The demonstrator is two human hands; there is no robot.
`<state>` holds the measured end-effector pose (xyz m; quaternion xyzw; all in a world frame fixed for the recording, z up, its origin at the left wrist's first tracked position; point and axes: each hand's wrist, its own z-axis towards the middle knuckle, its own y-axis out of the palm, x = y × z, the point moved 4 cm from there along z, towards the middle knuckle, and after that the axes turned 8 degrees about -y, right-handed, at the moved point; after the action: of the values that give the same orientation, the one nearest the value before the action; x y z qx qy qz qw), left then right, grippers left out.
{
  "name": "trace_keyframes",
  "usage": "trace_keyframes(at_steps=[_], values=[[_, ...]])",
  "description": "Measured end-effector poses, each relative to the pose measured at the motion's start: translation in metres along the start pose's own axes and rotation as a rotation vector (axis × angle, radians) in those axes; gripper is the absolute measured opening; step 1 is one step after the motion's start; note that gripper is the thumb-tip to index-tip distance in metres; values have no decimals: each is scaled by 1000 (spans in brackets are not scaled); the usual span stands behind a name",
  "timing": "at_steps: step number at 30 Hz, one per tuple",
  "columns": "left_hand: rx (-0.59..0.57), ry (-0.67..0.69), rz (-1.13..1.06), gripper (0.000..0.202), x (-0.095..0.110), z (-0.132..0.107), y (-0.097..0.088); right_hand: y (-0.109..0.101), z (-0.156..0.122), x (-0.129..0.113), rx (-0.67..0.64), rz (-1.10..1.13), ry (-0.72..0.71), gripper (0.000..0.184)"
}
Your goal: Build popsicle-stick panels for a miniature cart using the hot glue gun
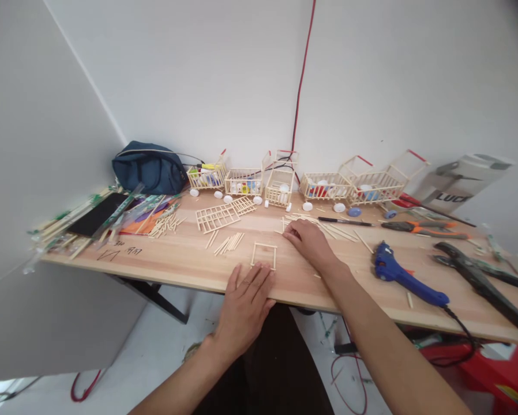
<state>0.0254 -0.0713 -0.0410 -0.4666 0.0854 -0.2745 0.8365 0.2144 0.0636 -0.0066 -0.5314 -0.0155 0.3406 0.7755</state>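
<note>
My left hand (251,294) lies flat at the table's front edge, fingers stretched out. Its fingertips touch the near side of a small square frame (265,246) made of thin wooden sticks. Farther back and to the right, my right hand (304,237) is closed, fingertips pressed together beside a loose pile of wooden sticks (339,232). Short stick ends show at those fingertips, but what they grip is hidden. Left of the square frame lie a small bundle of sticks (229,244) and a ladder-like stick grid (218,218).
Several miniature stick shopping carts (323,185) line the wall. A blue glue gun (408,280), orange-handled pliers (419,228), black-handled cutters (479,282) and a pen (345,221) lie to the right. On the left are a blue bag (149,168) and craft materials (144,222).
</note>
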Motion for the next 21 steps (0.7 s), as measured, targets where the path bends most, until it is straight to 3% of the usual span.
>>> trace_keyframes(at_steps=[9,15,21], values=[[-15,-24,-28,46,-5,0,-18,4,0,5,-1,8,-5,10],[-112,-21,86,49,-6,0,-7,6,0,7,23,8,-15,10],[-94,-18,133,49,-7,-1,-1,6,0,9,53,-1,-21,11]])
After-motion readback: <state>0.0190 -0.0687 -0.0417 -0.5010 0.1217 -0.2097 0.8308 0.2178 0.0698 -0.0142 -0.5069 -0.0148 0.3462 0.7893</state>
